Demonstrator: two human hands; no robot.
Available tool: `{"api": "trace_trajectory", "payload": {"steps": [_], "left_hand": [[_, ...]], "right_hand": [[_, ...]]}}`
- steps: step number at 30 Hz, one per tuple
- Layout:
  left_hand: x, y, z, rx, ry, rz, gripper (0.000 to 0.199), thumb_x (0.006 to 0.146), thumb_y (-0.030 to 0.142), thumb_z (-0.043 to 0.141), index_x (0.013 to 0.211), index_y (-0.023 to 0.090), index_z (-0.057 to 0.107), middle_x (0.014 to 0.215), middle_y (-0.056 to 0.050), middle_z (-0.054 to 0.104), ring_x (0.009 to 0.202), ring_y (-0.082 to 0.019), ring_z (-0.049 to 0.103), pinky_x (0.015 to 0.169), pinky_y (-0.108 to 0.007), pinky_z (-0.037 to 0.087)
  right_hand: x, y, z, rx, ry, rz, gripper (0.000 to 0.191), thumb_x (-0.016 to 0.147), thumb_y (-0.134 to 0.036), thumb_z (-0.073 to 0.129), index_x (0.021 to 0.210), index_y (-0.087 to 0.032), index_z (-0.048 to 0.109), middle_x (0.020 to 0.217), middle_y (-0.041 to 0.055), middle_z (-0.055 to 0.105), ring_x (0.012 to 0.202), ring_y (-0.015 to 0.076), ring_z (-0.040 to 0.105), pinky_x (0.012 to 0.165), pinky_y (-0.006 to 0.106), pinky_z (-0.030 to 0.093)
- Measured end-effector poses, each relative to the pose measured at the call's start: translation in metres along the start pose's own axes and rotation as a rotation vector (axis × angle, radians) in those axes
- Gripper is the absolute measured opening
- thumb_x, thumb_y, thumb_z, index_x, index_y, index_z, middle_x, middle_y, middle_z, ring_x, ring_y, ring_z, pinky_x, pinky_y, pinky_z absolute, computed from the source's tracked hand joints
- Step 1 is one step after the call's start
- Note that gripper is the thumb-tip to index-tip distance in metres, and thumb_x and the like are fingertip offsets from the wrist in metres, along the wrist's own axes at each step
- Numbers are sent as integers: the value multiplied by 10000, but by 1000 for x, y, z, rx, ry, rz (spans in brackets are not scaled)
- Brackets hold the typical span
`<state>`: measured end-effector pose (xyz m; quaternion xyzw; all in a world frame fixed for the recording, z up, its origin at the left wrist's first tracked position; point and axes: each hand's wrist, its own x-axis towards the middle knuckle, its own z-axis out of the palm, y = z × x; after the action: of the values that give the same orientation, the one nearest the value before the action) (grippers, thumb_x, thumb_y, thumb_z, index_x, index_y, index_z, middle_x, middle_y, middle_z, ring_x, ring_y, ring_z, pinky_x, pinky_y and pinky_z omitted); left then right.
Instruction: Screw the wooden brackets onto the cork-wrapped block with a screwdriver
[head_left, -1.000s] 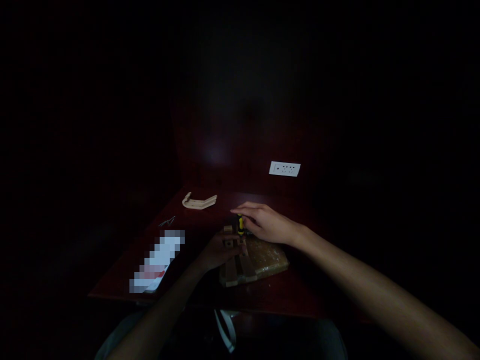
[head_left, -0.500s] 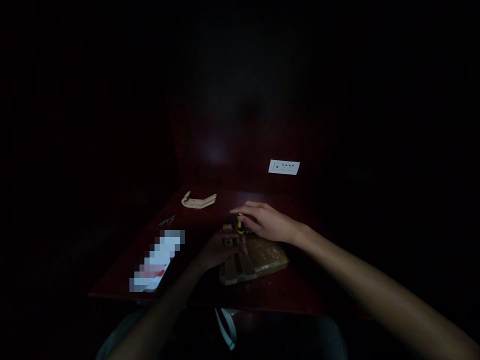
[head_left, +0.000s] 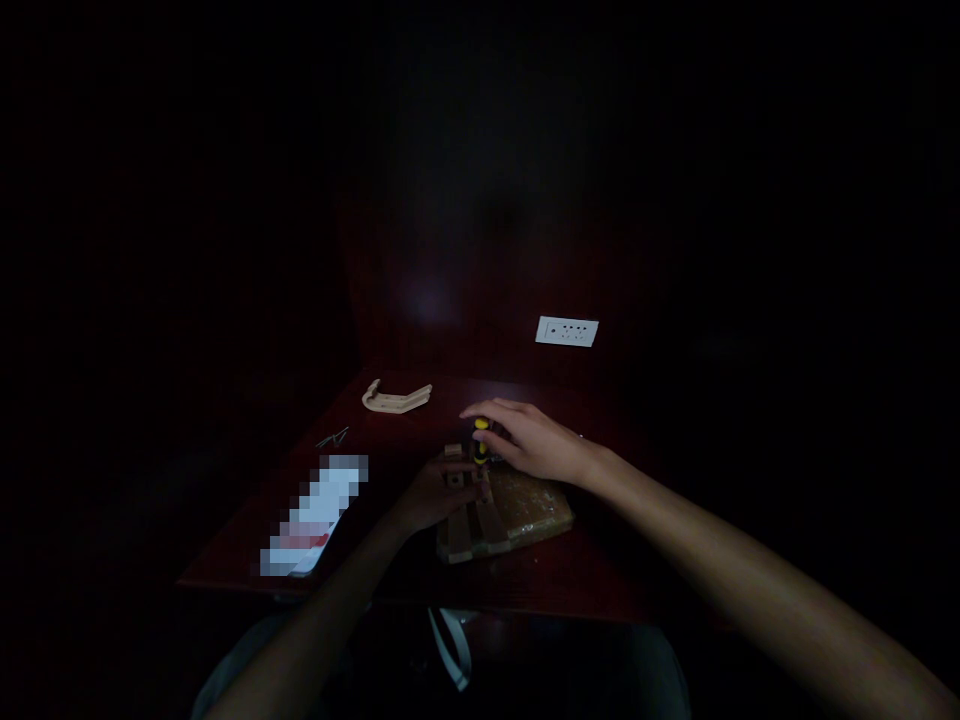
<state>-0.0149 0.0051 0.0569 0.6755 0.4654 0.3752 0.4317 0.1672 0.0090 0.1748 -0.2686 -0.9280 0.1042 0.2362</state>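
Note:
My right hand [head_left: 525,437] is closed round the yellow and black handle of an upright screwdriver [head_left: 481,441], its index finger reaching past the top. The tool's tip is hidden near my left hand's fingers. My left hand [head_left: 435,493] grips one of two wooden strips [head_left: 489,527] with thumb and finger, at the end below the screwdriver. Another wooden strip [head_left: 460,535] lies beside it on the left. Both strips rest on a brownish, shiny-wrapped block [head_left: 532,503].
On the dark red table [head_left: 247,545] are a curved pale wooden piece [head_left: 397,402] at the back left, some thin metal pieces [head_left: 334,437] and a blurred phone-like object [head_left: 315,520]. A white socket plate [head_left: 567,331] is on the back panel. A pale strap [head_left: 452,648] hangs below the table edge.
The right hand's fingers have shifted slightly on the screwdriver, and more yellow shows at its top. The whole view has moved a little; the left hand keeps its place.

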Motion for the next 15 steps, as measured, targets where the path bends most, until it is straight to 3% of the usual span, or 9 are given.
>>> {"api": "trace_trajectory", "payload": {"steps": [4,10,15], "left_hand": [[0,0,0,3,-1,-34,395,658,436,716,973,197,724,1039,-69,707,963,-257,638,873,-369,474],[1,0,0,-24,8,-11,419,643,429,734,974,172,724,1107,-90,682,1052,-272,603,932,-373,446],[1,-1,1,-8,31,-2,385,640,408,739,944,173,729,1143,-90,663,1070,-272,590,942,-374,438]], "right_hand": [[0,2,2,-6,2,-4,262,923,-203,439,1130,-198,600,1055,66,600,959,153,571,880,336,472],[-2,2,3,-6,-5,-3,461,861,-71,383,1286,-195,511,1198,75,547,1086,162,531,982,369,428],[-1,0,1,8,-6,17,398,884,-103,378,1252,-186,506,1112,73,580,984,154,564,891,337,469]]}}
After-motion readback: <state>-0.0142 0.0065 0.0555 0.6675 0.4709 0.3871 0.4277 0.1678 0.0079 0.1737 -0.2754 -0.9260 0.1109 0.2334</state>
